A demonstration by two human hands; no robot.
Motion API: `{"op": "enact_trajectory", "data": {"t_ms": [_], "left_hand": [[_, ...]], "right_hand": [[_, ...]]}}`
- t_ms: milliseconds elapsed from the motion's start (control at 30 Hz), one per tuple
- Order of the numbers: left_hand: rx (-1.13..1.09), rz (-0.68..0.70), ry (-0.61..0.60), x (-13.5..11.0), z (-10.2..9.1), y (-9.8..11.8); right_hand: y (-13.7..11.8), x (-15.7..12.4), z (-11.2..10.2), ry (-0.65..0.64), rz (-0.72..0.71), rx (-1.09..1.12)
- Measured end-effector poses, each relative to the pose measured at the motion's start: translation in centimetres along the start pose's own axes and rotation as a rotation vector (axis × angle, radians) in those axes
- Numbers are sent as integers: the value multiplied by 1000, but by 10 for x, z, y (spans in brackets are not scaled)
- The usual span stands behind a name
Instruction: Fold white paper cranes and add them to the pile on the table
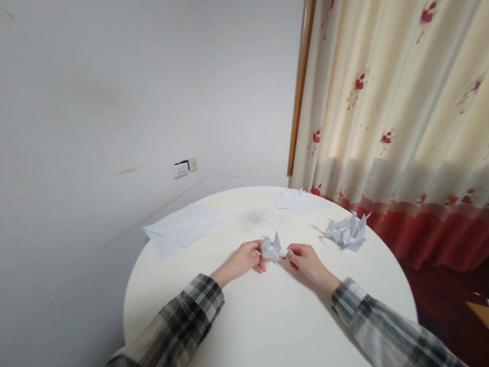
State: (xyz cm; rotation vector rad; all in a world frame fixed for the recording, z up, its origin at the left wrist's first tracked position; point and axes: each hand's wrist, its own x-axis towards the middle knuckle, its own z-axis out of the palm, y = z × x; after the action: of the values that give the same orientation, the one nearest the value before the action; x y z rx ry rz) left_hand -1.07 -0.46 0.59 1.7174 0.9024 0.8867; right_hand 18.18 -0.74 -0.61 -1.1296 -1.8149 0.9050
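Table (pixel 273 336) (white, round) — sheets (pixel 188 225), folded paper (pixel 347 232).

The left sleeve (pixel 179 321), at seven o'clock, and the right sleeve (pixel 406 340), at four o'clock, are black, grey and white plaid; the left hand (pixel 248 255) and right hand (pixel 307 260) are bare.

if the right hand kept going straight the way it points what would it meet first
The folded paper, already at its fingertips; beyond that, probably the left hand, though depth is hard to judge.
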Motion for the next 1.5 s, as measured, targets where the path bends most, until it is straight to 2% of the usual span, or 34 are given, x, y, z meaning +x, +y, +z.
{"op": "enact_trajectory", "data": {"t_ms": [133,200,400,533,700,867,967,1167,1500], "left_hand": [[-38,35,34,3,-1,-7],[-56,34,65,5,-2,-10],[-71,33,180,8,-2,-12],[-67,52,244,10,-3,-14],[-58,41,218,9,-1,-14],[-8,70,201,6,-1,-13],[15,99,205,5,-1,-12],[19,100,182,2,4,-9],[45,107,146,0,7,-4]], "right_hand": [[1,2,-2,93,-8,73],[5,4,-2,97,-12,126],[16,7,2,-45,63,198],[10,4,5,-175,74,256],[-5,0,5,-56,-18,156],[-6,0,6,64,-45,23],[-4,1,7,71,-85,-3],[-3,3,13,-3,-118,22],[3,6,20,90,-82,87]]}}
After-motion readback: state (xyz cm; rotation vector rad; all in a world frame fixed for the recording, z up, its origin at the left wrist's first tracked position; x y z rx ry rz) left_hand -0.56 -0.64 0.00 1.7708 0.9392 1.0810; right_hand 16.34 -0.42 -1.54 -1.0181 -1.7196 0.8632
